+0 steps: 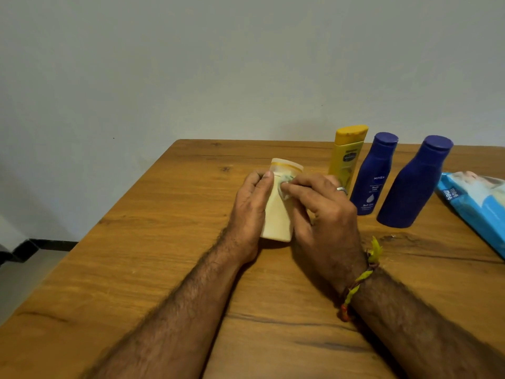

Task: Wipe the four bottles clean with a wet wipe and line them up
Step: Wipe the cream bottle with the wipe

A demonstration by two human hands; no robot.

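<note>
A cream bottle with a pale cap stands on the wooden table in the middle of the view. My left hand grips its left side. My right hand presses a small crumpled wet wipe against the bottle's upper front, pinching the wipe with its fingertips. To the right stand a yellow bottle, a small dark blue bottle and a larger dark blue bottle, all upright and close together.
A light blue pack of wet wipes lies flat at the table's right edge. The table's far edge runs along a plain wall. Its left edge drops off to the floor.
</note>
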